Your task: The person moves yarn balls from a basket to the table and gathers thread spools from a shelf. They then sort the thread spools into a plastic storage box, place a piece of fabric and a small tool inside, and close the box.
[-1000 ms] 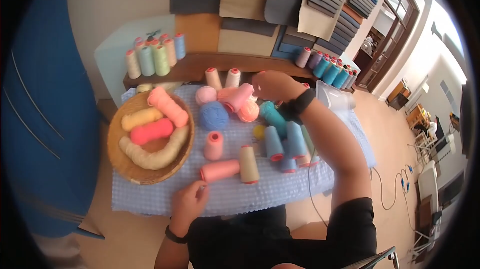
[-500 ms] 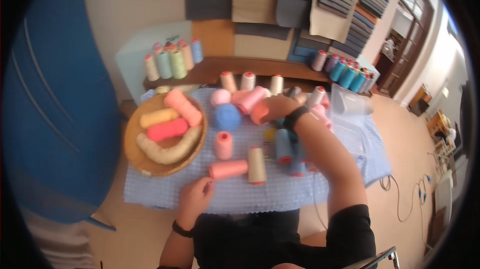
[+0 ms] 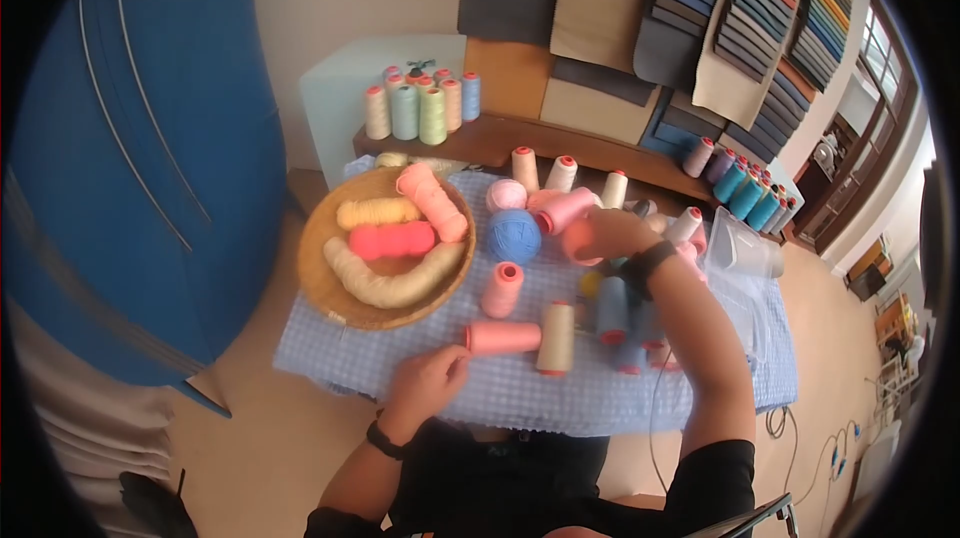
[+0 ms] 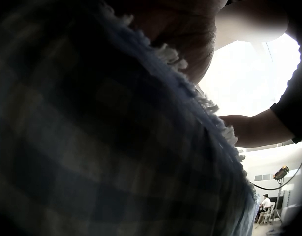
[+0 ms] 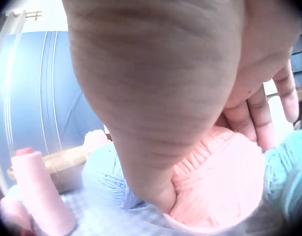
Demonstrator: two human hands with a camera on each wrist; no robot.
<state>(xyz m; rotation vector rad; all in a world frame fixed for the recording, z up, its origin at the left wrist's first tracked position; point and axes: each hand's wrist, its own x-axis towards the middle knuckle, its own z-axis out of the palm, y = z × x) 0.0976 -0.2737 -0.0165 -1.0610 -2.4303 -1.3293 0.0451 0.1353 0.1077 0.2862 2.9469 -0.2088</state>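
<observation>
Head view: blue gingham cloth (image 3: 520,403) spans the table. Wicker basket (image 3: 318,256), taken as landmark, holds four yarn skeins (image 3: 392,240). Right hand (image 3: 615,235), well right of basket: per right wrist view, thumb and fingers curved round a coral yarn ball (image 5: 224,182); thumb tip and some fingertips hidden by the yarn. Left hand (image 3: 425,383), below and right of basket: loosely curled, holding nothing visible, beside the end of a toppled pink cone (image 3: 502,338); cannot tell whether they touch. Blue cones (image 3: 611,310), farther right of basket: blurred, partly covered by right forearm (image 3: 695,348). Left wrist view: mostly dark cloth; fingers indistinct.
</observation>
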